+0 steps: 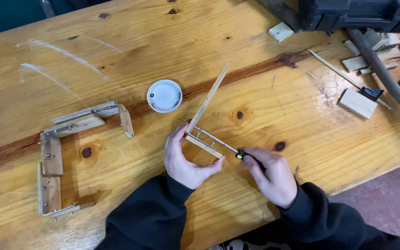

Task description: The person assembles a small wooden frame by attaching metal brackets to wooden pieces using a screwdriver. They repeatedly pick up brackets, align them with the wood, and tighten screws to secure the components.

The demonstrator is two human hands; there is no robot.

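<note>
Now, risk: screwdriver (218,142) tip may slip off the corner bracket (195,134), since the two-slat wooden joint (204,121) is only hand-steadied.
Joint: frame centre, on the wooden table (265,83).
Left hand (184,159): fingers clamped round the joint.
Right hand (271,173): fingers closed on the screwdriver handle, lower right.

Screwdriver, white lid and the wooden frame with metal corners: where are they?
screwdriver (218,142), head view, on its metal shaft
white lid (164,95), head view, on its flat middle
wooden frame (52,155), head view, on its left wooden bar
</note>
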